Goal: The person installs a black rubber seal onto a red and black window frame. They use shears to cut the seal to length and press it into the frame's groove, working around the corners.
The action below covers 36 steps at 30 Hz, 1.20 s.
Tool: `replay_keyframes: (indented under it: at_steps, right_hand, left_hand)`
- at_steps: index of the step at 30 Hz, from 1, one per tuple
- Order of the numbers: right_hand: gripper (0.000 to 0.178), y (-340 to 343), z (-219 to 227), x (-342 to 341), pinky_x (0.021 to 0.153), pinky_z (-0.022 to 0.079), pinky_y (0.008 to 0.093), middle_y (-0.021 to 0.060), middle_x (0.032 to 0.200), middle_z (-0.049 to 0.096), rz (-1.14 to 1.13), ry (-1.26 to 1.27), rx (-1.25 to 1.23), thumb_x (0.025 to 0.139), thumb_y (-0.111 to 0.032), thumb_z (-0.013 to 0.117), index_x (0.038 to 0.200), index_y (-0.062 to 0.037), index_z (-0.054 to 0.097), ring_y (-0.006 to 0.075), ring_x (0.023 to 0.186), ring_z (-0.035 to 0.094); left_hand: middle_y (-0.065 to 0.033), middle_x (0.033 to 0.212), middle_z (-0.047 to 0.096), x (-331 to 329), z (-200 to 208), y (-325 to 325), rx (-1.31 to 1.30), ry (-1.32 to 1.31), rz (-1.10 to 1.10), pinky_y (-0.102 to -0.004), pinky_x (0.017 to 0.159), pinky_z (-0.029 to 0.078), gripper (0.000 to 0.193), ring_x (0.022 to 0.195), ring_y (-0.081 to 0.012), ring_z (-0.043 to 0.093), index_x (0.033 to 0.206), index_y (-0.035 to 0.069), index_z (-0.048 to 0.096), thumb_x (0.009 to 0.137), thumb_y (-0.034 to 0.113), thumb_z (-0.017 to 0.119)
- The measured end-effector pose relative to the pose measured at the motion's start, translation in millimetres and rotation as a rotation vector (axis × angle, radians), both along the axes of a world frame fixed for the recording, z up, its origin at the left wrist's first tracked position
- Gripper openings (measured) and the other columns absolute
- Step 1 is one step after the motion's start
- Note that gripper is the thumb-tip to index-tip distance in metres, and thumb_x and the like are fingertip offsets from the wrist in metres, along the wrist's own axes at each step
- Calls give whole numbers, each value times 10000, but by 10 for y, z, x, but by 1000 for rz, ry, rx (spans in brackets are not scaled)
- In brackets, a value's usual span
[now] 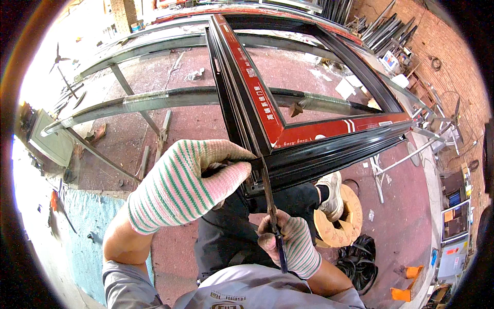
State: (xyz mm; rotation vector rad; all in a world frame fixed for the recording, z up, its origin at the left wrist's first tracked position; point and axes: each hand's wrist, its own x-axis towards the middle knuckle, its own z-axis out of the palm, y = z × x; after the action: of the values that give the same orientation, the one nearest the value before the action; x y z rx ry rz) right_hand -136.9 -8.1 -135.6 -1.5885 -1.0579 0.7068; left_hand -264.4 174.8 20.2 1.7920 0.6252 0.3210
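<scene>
A black metal window frame (329, 162) with red printed protective film (262, 108) on its faces lies in front of me, its nearest corner toward my body. At that corner, my left hand (190, 180), in a pink glove with green stripes, is closed in a pinch. Thumb and forefinger meet around a small dark piece that I cannot make out. Lower and to the right, my gloved right hand (293, 244) grips a long, narrow metal tool with a dark handle (270, 198). The tool slants up, and its upper end meets the corner beside my left fingertips.
Grey rack bars (154, 100) run beneath the frame. On the floor at right are a yellow-tan ring-shaped roll (352, 219), a coil of black strip (360, 262) and an orange object (406, 283). Dark profiles (386, 33) lean by the brick wall; a standing fan (455, 121) is right.
</scene>
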Motion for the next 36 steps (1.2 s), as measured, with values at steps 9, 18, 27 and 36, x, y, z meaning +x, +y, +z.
replay_keyframes:
  at_steps: [9,18,27,36]
  right_hand:
    - [437,-30,159,-21,507,472,319,58,588,600,-32,185,-9,750,-418,858,735,-54,618,205,523,609]
    - [413,-47,260,2,497,458,286,31,588,595,-2,12,-74,758,-387,877,752,-53,635,139,511,574]
    - [366,-366,44,113,522,467,260,-6,640,628,8,-15,-78,656,-243,917,916,-107,698,117,551,599]
    - [210,-1104,-564,540,388,448,287,185,773,680,-306,344,26,846,-151,701,813,17,580,164,473,600]
  left_hand:
    - [35,730,642,-10,10,6,74,18,-5,-223,518,459,226,591,-42,573,1082,4,736,947,156,636]
    - [35,733,641,-35,25,-18,7,24,6,-219,524,451,222,599,-42,569,1085,6,731,946,154,643]
    - [-3,736,641,-329,39,-105,-95,-51,164,-235,507,451,269,555,-81,573,1084,-11,711,939,204,641]
    - [19,650,475,-2927,-603,1828,42,-742,810,-216,366,297,442,425,-73,395,1165,28,652,972,425,638]
